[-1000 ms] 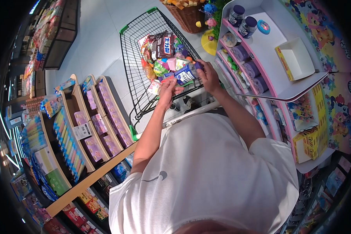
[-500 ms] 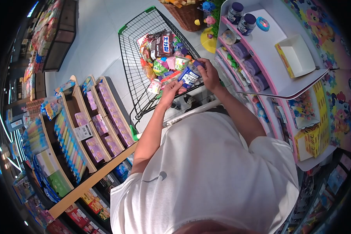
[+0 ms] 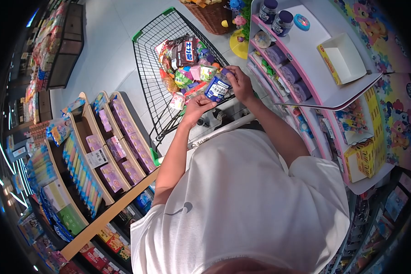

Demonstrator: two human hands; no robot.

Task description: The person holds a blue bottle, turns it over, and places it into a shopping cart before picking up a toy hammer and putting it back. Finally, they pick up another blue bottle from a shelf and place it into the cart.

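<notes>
A jar with a blue-and-white label and purple lid is tilted over the near end of a shopping cart. My right hand grips it by the lid, at the upper right. My left hand is at the jar's lower left, with thumb and fingers apart and its fingertips close to the base; whether they touch it is hard to tell. Beyond the jar, the cart holds a brown snack bag, a green round pack and several other colourful packets.
Shelves of purple packs stand at the left. To the right is a pink-edged display with purple-lidded jars and an open white box. A wicker basket and a yellow base lie beyond the cart.
My left hand has loosened and drawn slightly back from the jar. My right hand still holds the lid. The view has shifted, so the cart and shelves sit slightly differently.
</notes>
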